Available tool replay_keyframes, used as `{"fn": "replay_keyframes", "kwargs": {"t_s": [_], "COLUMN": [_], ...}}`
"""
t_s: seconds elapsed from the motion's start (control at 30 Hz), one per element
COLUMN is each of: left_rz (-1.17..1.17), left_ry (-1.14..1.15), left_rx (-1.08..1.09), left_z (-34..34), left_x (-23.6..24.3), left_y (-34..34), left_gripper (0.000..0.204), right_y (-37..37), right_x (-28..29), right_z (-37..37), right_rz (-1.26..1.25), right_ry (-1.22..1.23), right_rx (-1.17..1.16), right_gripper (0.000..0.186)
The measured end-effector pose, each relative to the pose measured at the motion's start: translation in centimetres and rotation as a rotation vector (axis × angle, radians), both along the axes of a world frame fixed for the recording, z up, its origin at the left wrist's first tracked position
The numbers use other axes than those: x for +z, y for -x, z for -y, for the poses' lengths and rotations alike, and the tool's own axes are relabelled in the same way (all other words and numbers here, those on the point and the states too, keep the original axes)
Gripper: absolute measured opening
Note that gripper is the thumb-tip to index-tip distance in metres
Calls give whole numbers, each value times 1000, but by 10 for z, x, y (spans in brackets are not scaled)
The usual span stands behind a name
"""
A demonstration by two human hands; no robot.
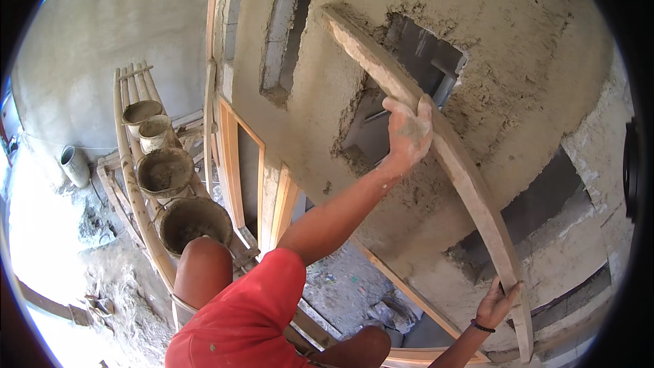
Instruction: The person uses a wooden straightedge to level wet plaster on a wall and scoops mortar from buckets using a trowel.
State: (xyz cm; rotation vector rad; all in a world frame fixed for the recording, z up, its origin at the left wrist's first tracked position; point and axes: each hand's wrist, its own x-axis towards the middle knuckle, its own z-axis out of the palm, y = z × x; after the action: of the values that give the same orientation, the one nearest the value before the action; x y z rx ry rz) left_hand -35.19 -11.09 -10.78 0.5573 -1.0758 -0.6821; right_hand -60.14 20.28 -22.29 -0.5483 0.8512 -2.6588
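Both my hands grip a long wooden straightedge (470, 184) that lies slantwise along a wet-plastered wall (518, 82). My left hand (411, 129), smeared with plaster, is closed on its near edge around the middle, just beside a rough window opening (422, 54). Farther down the board, close to its lower right end, my right hand (497, 303) is closed around the edge; a dark bead bracelet circles that wrist. Fresh mortar around the openings looks rough, while the plaster left of the board is smoother.
On the left, a pole-and-plank scaffold (126, 136) carries several buckets and tubs, including a wide mortar tub (194, 221). A grey bucket (75, 163) stands beyond it. Orange wooden frames (231, 163) edge a doorway. Other openings (286, 41) cut the wall.
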Motion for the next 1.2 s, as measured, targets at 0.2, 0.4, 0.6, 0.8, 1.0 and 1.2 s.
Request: {"fn": "replay_keyframes", "kwargs": {"t_s": [0.2,0.4,0.6,0.8,1.0,1.2], "left_rz": [-60,-56,46,-7,-105,-155], "left_ry": [-104,-56,6,-147,32,-178], "left_rx": [-215,-145,-8,-162,-288,-460], "left_z": [7,-11,7,8,-24,-72], "left_x": [28,-25,22,92,92,-11], "left_y": [-11,4,0,-13,-48,-51], "left_gripper": [42,37,41,48,44,34], "right_y": [-4,5,6,-8,-44,-77], "right_x": [27,-12,14,63,52,5], "right_z": [0,-14,-6,2,-15,-71], "right_rz": [-4,17,23,28,103,177], "right_ry": [-13,-67,-16,48,158,198], "right_rx": [91,53,103,129,192,-6], "right_gripper": [51,49,48,46,43,42]}}
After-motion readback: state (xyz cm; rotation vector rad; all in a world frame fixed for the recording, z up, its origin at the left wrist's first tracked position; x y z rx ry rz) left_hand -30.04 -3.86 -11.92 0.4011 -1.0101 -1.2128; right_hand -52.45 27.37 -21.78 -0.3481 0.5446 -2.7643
